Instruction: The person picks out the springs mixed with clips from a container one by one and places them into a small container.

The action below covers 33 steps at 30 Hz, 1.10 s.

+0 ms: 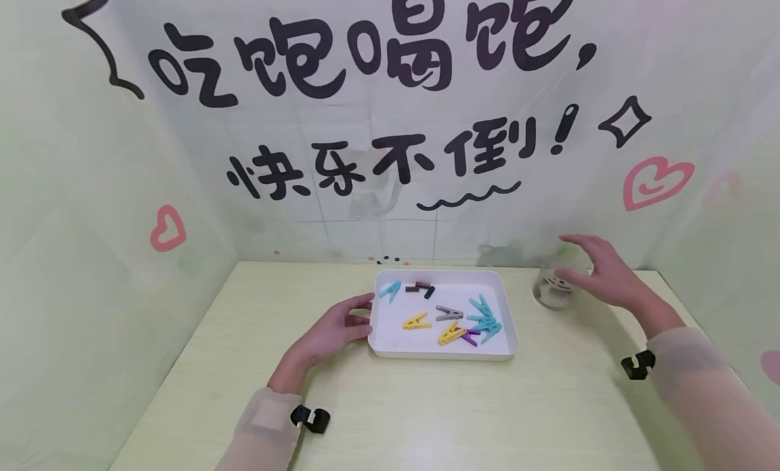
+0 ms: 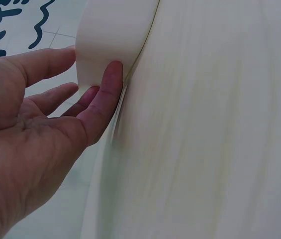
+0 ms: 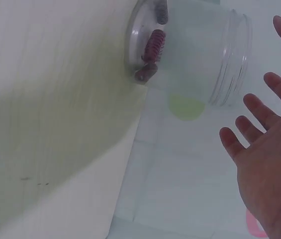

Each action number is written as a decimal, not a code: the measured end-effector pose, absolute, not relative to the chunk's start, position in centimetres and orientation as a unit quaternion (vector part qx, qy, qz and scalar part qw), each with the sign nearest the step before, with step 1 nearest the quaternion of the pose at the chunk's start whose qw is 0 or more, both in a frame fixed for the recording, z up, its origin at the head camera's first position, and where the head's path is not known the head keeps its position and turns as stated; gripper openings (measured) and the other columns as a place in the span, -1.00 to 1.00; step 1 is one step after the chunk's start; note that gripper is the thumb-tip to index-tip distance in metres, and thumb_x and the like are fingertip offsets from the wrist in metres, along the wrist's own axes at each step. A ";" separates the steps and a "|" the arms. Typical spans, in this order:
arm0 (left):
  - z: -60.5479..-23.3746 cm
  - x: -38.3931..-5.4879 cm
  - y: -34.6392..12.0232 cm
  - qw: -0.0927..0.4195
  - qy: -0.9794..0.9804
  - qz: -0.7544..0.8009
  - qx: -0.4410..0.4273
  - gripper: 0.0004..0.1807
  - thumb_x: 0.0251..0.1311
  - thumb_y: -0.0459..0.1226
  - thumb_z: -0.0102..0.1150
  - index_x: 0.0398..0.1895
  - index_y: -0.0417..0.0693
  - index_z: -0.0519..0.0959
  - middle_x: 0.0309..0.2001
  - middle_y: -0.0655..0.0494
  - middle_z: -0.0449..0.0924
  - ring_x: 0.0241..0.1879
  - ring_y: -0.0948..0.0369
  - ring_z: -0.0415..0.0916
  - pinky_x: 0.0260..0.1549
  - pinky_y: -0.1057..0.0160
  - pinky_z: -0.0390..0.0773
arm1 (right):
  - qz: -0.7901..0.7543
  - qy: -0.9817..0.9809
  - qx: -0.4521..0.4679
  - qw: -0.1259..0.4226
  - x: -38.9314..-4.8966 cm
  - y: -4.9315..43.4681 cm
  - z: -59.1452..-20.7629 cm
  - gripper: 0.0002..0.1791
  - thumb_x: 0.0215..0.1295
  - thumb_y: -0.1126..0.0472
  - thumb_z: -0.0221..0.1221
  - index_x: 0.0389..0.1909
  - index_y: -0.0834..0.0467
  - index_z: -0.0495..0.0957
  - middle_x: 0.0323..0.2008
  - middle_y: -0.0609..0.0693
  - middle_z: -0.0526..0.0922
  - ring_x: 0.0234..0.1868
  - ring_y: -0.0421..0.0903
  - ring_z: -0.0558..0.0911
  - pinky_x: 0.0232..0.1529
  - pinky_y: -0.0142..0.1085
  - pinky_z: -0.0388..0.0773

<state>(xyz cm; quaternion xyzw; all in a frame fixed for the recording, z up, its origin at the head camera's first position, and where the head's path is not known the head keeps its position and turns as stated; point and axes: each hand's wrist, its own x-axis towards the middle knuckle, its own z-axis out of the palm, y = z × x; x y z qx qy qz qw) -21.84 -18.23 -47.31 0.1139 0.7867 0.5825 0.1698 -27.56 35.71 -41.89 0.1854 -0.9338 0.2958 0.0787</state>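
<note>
A white tray [image 1: 426, 355] holds clothespins: teal ones [image 1: 484, 319], yellow ones [image 1: 452, 333], a grey one [image 1: 449, 313] and a purple one [image 1: 469, 336]. Small dark ridged pieces [image 1: 422, 285] lie near its back edge. Against the tray's left wall, my left hand [image 1: 332, 330] rests its extended fingertips [image 2: 111, 82]. My right hand [image 1: 600, 271] hovers with spread fingers over the mouth of a clear jar [image 1: 551, 296], holding nothing. Several small ridged pieces [image 3: 155, 46] sit at the bottom of the jar, which appears lidless in the right wrist view.
The pale wooden table [image 1: 414, 417] ends at a white printed curtain [image 1: 274, 234] right behind the tray and jar. Curtain also hangs along the left and right sides. Black clips [image 1: 638, 365] sit at both sleeves.
</note>
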 end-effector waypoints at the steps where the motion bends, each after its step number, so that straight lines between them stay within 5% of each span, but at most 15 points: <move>1: -47.3 -21.9 -18.2 0.169 0.788 0.582 0.112 -0.26 0.46 -0.46 0.24 0.65 -0.20 0.22 0.44 -0.17 0.37 0.26 -0.08 0.51 0.13 0.10 0.69 | 0.295 -0.933 0.190 0.082 -27.6 35.4 -41.7 -0.23 0.39 0.06 0.40 0.50 0.28 0.36 0.46 0.36 0.35 0.49 0.43 0.19 0.39 0.48 0.12; 17: -47.4 -22.0 -18.2 0.166 0.789 0.581 0.112 -0.26 0.45 -0.46 0.25 0.64 -0.21 0.23 0.44 -0.17 0.38 0.24 -0.06 0.52 0.11 0.13 0.70 | 0.262 -0.916 0.291 0.090 -29.0 30.0 -39.5 -0.46 0.33 0.20 0.45 0.27 0.25 0.57 0.29 0.25 0.54 0.37 0.33 0.37 0.36 0.38 0.29; 33: -47.3 -21.7 -18.3 0.165 0.788 0.582 0.114 -0.27 0.45 -0.48 0.23 0.63 -0.23 0.23 0.43 -0.20 0.39 0.24 -0.09 0.51 0.11 0.14 0.70 | 0.243 -0.910 0.336 0.019 -30.4 23.2 -38.5 -0.58 0.33 0.21 0.44 0.18 0.11 0.62 0.32 0.17 0.52 0.44 0.24 0.32 0.47 0.26 0.29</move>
